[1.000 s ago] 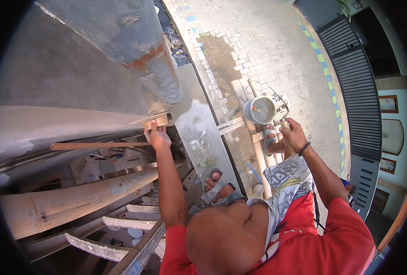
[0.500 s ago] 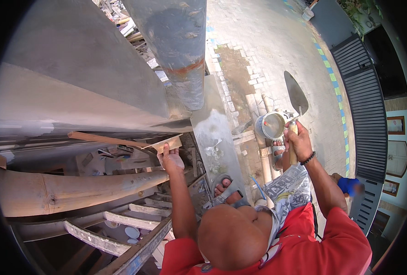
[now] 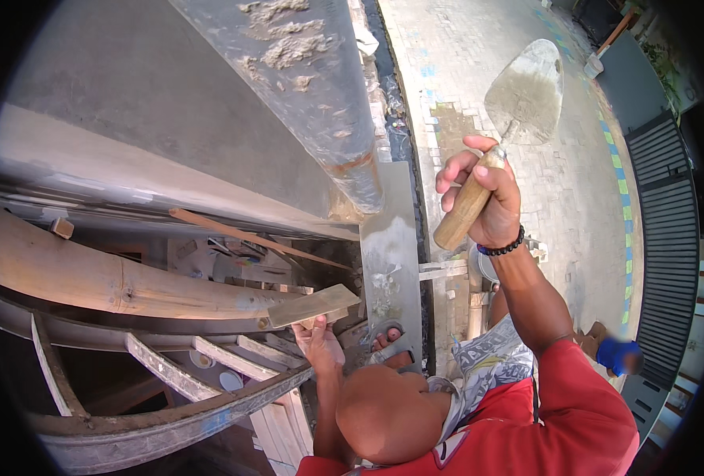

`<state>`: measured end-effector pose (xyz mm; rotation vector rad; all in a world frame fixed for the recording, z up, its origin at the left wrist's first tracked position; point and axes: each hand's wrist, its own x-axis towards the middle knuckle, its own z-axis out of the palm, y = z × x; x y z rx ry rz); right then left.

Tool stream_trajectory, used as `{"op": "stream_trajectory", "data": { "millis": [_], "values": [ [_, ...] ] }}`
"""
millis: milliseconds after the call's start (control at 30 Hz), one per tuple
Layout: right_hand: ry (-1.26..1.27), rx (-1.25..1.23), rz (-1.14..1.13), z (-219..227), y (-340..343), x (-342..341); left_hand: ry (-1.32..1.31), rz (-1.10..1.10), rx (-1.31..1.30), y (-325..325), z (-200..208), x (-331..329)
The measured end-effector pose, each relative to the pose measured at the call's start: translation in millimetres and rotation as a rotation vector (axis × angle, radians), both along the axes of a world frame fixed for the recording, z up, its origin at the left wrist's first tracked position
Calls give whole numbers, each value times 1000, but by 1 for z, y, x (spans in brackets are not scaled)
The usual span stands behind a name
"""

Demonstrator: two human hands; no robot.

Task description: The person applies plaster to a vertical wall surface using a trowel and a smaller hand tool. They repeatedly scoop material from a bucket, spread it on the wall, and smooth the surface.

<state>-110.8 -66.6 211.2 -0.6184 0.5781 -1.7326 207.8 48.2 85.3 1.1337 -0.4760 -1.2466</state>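
Observation:
My right hand [image 3: 491, 198] is raised over the paving, its thumb and some fingers wrapped round the wooden handle of a pointed trowel [image 3: 530, 91]. Grey mortar smears the trowel's blade, which points up and away. Low on the left, my left hand [image 3: 318, 345] grips a flat wooden float [image 3: 314, 306] from below. Ahead of both hands stands a grey plastered column [image 3: 312, 119], with rough lumps of mortar [image 3: 296, 49] stuck to its upper face. Partly hidden behind my right forearm is a bucket [image 3: 485, 266].
A thick bamboo pole [image 3: 122, 282] and a ladder-like wooden frame [image 3: 174, 369] lie on the left. A narrow concrete ledge [image 3: 390, 238] runs from the column's foot towards me. A person in blue [image 3: 615, 355] is at the far right, near a slatted gate [image 3: 669, 214].
My right hand has lifted the trowel from beside the bucket up and away from me. My left hand has drawn the float nearer. Mortar lumps now show on the column.

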Motion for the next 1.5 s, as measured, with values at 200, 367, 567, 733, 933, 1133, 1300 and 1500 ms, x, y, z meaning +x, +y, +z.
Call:
{"op": "stream_trajectory", "data": {
  "millis": [200, 367, 567, 733, 933, 1133, 1300, 1500],
  "values": [
    [-137, -64, 213, 67, -62, 42, -175, 113, 7, 21, 65, -5],
    [-140, 13, 235, 83, -60, 34, -283, 147, -49, 37, 109, -16],
    [-153, -114, 326, 145, -62, 42, -337, 285, 4, 78, 153, -24],
    [-31, -191, 417, 188, -64, 45, -399, 396, 82, 129, 181, -37],
    [-130, -90, 394, 216, -64, 57, -338, 557, 166, 191, 188, -63],
    [106, -7, 253, 210, -65, 72, -216, 741, 211, 236, 194, -92],
    [202, -174, 329, 190, -89, 67, -185, 805, 265, 280, 202, -123],
    [264, -81, 302, 173, -119, 54, 12, 1052, 362, 383, 190, -194]
  ]
}}
